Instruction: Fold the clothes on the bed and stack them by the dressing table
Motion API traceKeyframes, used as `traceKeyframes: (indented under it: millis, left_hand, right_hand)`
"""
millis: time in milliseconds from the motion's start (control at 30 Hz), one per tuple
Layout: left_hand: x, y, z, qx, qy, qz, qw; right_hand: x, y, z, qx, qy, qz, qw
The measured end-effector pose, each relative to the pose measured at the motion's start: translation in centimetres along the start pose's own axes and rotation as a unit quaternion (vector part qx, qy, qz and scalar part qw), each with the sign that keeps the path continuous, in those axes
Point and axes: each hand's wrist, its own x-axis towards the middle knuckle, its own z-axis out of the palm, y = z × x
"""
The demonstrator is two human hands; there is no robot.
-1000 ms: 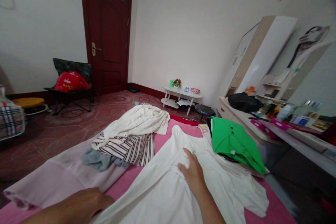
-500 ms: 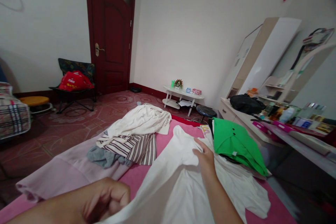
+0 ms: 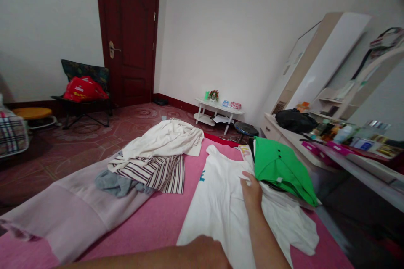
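A white T-shirt (image 3: 221, 201) with a bit of teal print at its left edge lies lengthwise on the pink bedspread (image 3: 132, 239), one side folded inward and a sleeve spread to the right. My right hand (image 3: 251, 189) pinches the shirt's fabric near the neckline. Low in the view, my left hand (image 3: 206, 252) is curled over the lower part of the shirt, closed on its cloth; its fingertips are mostly hidden. Right of the shirt lies a folded green garment (image 3: 282, 168) on top of other clothes.
Left of the shirt are a cream garment (image 3: 164, 138), a striped garment (image 3: 167, 172), a grey cloth (image 3: 116, 183) and a pale pink garment (image 3: 72, 206). A dressing table (image 3: 274, 128) with bottles stands right. Beyond are a white side table (image 3: 217, 106) and a folding chair (image 3: 83, 96).
My left hand has moved right, carrying the shirt's left side over, and the raised cloth now lies flatter with teal print showing. My right hand stays near the neckline. The view has shifted slightly.
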Motion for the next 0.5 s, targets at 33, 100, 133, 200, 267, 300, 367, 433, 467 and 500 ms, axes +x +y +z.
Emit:
traceKeyframes:
  millis: [33, 100, 133, 200, 267, 300, 367, 433, 467, 500]
  left_hand:
    - [0.8, -0.3, 0.3, 0.038, 0.014, -0.002, 0.999]
    - [1.5, -0.9, 0.9, 0.098, 0.049, 0.007, 0.994]
    - [1.6, -1.1, 1.2, 0.113, 0.065, 0.015, 0.991]
    - [1.5, -1.5, 1.7, 0.127, 0.082, 0.030, 0.988]
    - [1.4, -1.7, 2.2, 0.165, 0.085, 0.030, 0.982]
    - [1.4, -1.7, 2.4, 0.185, 0.085, 0.028, 0.979]
    - [1.6, -1.9, 2.7, 0.216, 0.088, 0.030, 0.972]
    - [1.8, -2.0, 2.9, 0.230, 0.098, 0.035, 0.968]
    - [1.9, -2.0, 2.9, 0.232, 0.101, 0.040, 0.967]
    - [1.9, -2.1, 2.9, 0.232, 0.104, 0.042, 0.966]
  right_hand:
    - [0.0, 0.1, 0.1, -0.008, -0.002, -0.003, 1.000]
    - [0.2, 0.3, 0.2, -0.018, -0.006, -0.008, 1.000]
    - [0.2, 0.4, 0.2, -0.021, -0.008, -0.010, 1.000]
    - [0.2, 0.4, 0.1, -0.019, -0.015, -0.018, 1.000]
    - [0.1, 0.5, 0.0, -0.013, -0.021, -0.026, 0.999]
    - [0.1, 0.5, 0.0, -0.010, -0.024, -0.029, 0.999]
    - [0.0, 0.5, -0.1, -0.003, -0.028, -0.033, 0.999]
    - [-0.1, 0.6, -0.2, 0.001, -0.031, -0.035, 0.999]
    - [-0.1, 0.6, -0.2, 0.002, -0.033, -0.035, 0.999]
    - [-0.1, 0.6, -0.2, 0.003, -0.035, -0.034, 0.999]
